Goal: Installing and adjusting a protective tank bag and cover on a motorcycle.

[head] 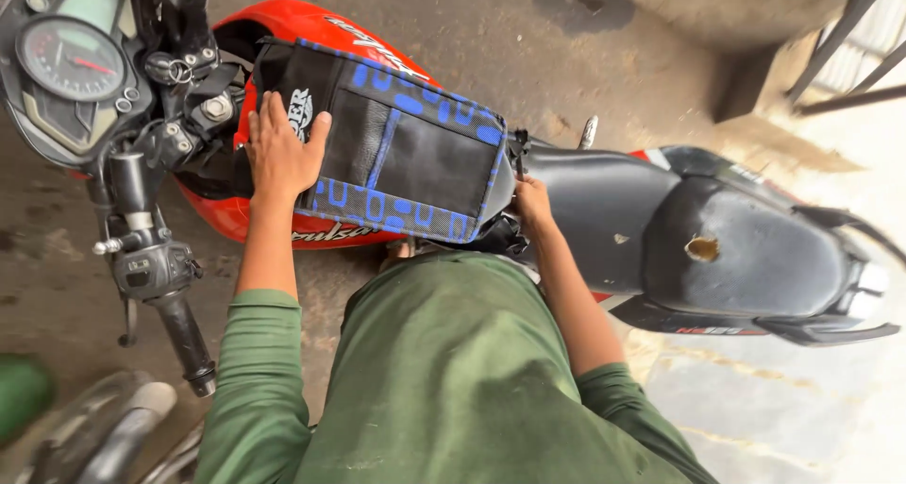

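— What's the ground like here?

— Bare, stained concrete floor [491, 31], dark and patchy by the front of the bike, paler and sunlit at the right. A low concrete ledge [755, 78] and some metal bars [849, 41] sit in the upper right corner. A red motorcycle [283, 22] lies across the view, its instrument cluster [71, 59] and handlebar grip [184, 338] at the left, the black seat [604, 210] and tail toward the right; the rear seat pad has a small torn hole [703, 248].

— And the hands?

— The left hand [281, 149] is spread flat, fingers apart, pressing on the front end of a black-and-blue tank cover [415, 154] that lies over the red fuel tank, just behind the handlebar. The right hand [531, 204] is at the cover's rear edge, where it meets the seat; its fingers curl down out of sight, so I cannot tell whether they pinch the cover or only touch it.

— Anything else close by?

— Green sleeves and a green shirt fill the lower middle.
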